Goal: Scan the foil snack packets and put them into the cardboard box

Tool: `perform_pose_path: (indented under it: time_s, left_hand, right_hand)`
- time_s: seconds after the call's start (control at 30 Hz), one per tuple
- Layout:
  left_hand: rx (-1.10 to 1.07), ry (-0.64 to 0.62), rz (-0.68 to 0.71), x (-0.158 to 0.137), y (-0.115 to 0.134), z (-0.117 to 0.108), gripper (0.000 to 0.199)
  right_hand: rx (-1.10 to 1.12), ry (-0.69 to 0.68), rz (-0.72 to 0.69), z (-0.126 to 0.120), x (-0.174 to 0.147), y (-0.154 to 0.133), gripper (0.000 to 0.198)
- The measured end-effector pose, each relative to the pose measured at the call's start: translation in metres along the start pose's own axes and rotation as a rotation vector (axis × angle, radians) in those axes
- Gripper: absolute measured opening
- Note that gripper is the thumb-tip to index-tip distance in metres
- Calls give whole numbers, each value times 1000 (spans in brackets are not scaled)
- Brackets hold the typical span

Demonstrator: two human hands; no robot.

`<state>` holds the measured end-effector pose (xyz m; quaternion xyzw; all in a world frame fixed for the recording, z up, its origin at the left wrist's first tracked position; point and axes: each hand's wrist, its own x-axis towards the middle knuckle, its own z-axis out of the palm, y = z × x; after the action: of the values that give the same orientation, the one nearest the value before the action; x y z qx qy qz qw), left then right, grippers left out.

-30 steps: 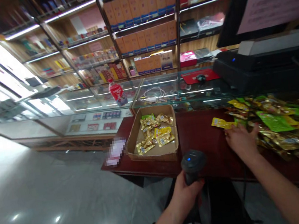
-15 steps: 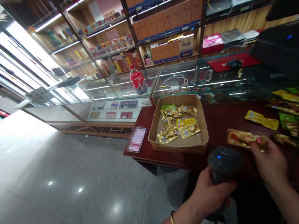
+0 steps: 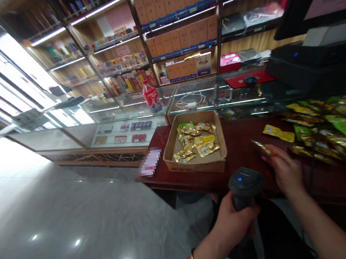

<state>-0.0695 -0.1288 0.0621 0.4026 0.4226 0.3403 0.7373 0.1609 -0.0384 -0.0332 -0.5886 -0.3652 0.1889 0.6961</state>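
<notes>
My left hand [image 3: 239, 219] is closed round the handle of a black barcode scanner [image 3: 245, 182], whose blue light is on. In my right hand [image 3: 286, 171] a gold snack packet [image 3: 262, 148] is pinched, turned nearly edge-on, to the right of the scanner head. Beyond it a yellow snack packet [image 3: 278, 133] lies on the dark red table. A heap of gold, green and yellow packets [image 3: 338, 136] spreads at the right. Left of my hands stands an open cardboard box [image 3: 168, 160] with several gold, yellow and green packets inside.
A pixelated phone-like object [image 3: 150, 162] lies at the table's left corner. Behind the table runs a glass counter [image 3: 115, 107] bearing a red-labelled bottle [image 3: 151, 97], a white cable [image 3: 191, 99] and a red mat [image 3: 233, 81]. A dark monitor [image 3: 296, 0] overhangs at upper right.
My right hand has tilted the gold packet from face-up to nearly edge-on. My left hand still holds the scanner. The view has shifted to the right, so most things sit further left.
</notes>
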Motion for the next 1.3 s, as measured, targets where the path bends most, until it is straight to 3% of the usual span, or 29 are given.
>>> perform_pose_path:
  time_s: [0.13,0.3,0.73,1.0,1.17,1.3]
  left_hand:
    - [4,92,26,2,-1,4,39]
    - [37,139,104,13,-1,6,41]
    - [75,110,169,32,10,13,43]
    - [77,102,147,35,7,14,42]
    - [65,183,119,38,5,2,52]
    - [53,249,108,38,16,-10,59]
  right_hand:
    - [-103,-59,-68,-1,5,1,41]
    - [-10,-76,29,3,11,8,88]
    - [37,-89,96,7,14,9,58]
    - [74,-34,81,9,13,8,59]
    - [156,-59,234,6,7,0,88]
    - [157,-117,261,22,6,-22,77]
